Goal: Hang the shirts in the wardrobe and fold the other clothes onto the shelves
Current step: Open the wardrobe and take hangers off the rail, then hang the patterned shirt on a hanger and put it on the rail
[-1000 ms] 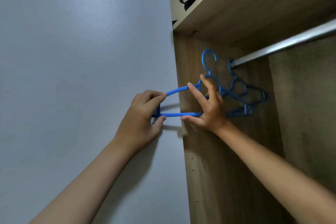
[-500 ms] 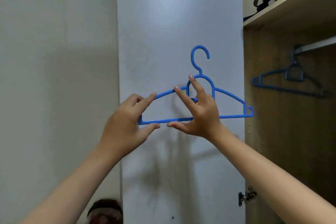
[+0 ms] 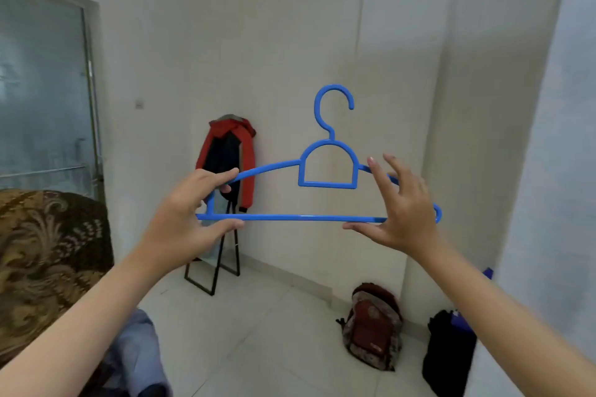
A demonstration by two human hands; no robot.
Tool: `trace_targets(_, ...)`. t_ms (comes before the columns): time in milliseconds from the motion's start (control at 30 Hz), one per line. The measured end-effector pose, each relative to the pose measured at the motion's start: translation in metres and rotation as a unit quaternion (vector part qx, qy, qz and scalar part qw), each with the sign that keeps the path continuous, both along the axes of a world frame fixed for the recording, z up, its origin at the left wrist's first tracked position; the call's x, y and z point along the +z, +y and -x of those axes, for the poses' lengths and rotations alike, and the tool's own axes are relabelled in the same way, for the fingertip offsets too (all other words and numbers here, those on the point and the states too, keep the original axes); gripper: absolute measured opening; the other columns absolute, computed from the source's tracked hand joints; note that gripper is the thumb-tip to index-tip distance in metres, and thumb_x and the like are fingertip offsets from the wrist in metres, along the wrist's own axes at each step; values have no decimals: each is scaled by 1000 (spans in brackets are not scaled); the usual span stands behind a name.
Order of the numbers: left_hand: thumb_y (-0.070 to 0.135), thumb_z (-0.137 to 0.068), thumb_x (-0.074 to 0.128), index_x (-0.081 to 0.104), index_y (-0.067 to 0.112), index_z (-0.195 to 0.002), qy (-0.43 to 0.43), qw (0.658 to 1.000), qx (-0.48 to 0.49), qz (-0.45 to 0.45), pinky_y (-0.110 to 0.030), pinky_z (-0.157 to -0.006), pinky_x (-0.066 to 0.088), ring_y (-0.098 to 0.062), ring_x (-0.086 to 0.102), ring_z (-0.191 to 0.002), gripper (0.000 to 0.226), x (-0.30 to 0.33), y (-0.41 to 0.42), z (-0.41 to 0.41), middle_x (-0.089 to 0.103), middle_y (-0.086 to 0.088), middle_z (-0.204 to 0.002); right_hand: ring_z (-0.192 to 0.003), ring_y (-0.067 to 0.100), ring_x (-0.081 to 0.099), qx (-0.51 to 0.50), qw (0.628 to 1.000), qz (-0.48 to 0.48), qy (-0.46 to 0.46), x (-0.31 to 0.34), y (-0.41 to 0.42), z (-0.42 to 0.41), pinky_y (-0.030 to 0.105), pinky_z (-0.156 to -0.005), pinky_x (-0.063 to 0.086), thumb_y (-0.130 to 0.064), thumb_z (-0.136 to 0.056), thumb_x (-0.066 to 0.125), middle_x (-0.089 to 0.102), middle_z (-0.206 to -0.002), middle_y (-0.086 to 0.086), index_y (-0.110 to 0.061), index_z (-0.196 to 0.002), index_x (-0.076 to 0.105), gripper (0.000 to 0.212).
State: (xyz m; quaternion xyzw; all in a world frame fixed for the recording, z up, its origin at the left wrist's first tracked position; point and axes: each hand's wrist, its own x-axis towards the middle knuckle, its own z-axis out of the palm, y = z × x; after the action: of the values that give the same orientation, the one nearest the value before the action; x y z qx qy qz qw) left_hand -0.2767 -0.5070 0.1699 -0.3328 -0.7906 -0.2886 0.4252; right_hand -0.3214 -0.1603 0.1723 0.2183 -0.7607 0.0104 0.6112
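A blue plastic hanger [image 3: 329, 167] is held upright in front of me, hook on top. My left hand [image 3: 190, 216] pinches its left end between thumb and fingers. My right hand [image 3: 403, 213] holds the right end, thumb under the bottom bar and fingers spread over the upper arm. A pale blue garment [image 3: 135, 354] lies low at the left, partly behind my left forearm. The wardrobe is out of view except for a pale panel [image 3: 554, 171] along the right edge.
A patterned brown blanket [image 3: 42, 255] covers something at the left. A red jacket [image 3: 230, 158] hangs on a black stand by the wall. A red backpack [image 3: 374, 325] and a black bag [image 3: 448, 351] sit on the tiled floor. A glass door [image 3: 42, 80] is far left.
I have turned left, away from the wardrobe, carrying the hanger off the rail into the room. My right hand slid from the hanger's middle to its right end.
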Motion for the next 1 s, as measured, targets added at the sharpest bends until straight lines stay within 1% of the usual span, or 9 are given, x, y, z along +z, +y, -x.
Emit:
trace_targets(67,44,-69,76,50,17,-132,-8,998,62,16,-20,-82,44,-13,56,-90,74,-12,-47,0,61,1,-104,-84,26,59,60,997,-1,-38,-8,-51,26,41,-67,48,-80,-65,63,61,-108,14,-15,-141,39,104)
trace_targets(133,49,-69,73,51,16,-131,-4,990,138,41,-29,-82,48,-13,57,-90,74,-23,-92,1,62,2,-108,-75,24,55,98,993,-10,-64,-19,-102,50,38,-60,46,-80,-64,63,59,-94,12,-14,-140,42,103)
trace_targets(267,58,-68,63,52,12,-129,-5,959,267,98,-40,-84,50,-18,58,-99,77,-42,-162,6,60,-1,-117,-68,22,48,163,981,-26,-99,-47,-198,95,35,-53,43,-83,-65,59,54,-86,10,-15,-138,48,101)
trace_targets(433,39,-67,79,40,17,-140,-51,938,322,118,-35,-88,51,-16,51,-110,85,-63,-240,34,53,1,-125,-68,21,47,235,959,-42,-155,-75,-309,151,33,-52,40,-84,-64,59,52,-84,8,-16,-139,48,102)
trace_targets(600,36,-68,79,38,17,-141,-88,916,375,107,-27,-94,44,-15,48,-112,86,-77,-320,56,52,0,-126,-71,18,43,281,935,-92,-196,-89,-395,207,29,-61,32,-82,-73,48,49,-86,5,-20,-143,41,93)
trace_targets(700,34,-68,81,38,16,-141,-100,905,400,108,-26,-96,43,-15,49,-114,87,-84,-361,66,52,0,-128,-61,12,33,319,915,-106,-222,-98,-439,229,24,-49,32,-79,-74,52,43,-77,2,-19,-142,43,91)
trace_targets(800,32,-69,80,37,17,-142,-110,897,417,98,-35,-103,41,-18,44,-123,86,-94,-395,82,47,-1,-136,-53,12,38,337,905,-114,-235,-106,-476,249,23,-38,38,-78,-72,55,46,-75,2,-19,-140,45,91)
trace_targets(900,34,-71,78,37,18,-143,-103,877,464,63,-37,-108,35,-22,36,-133,84,-108,-429,106,39,-6,-145,-50,12,36,330,906,-119,-237,-111,-510,270,20,-36,35,-78,-72,54,47,-76,3,-16,-138,51,90)
trace_targets(1000,29,-72,78,40,14,-140,-95,863,497,13,-29,-99,36,-24,38,-131,80,-127,-466,135,39,-7,-144,-50,10,30,300,914,-117,-246,-115,-539,298,18,-39,27,-78,-73,51,42,-77,2,-16,-139,49,91)
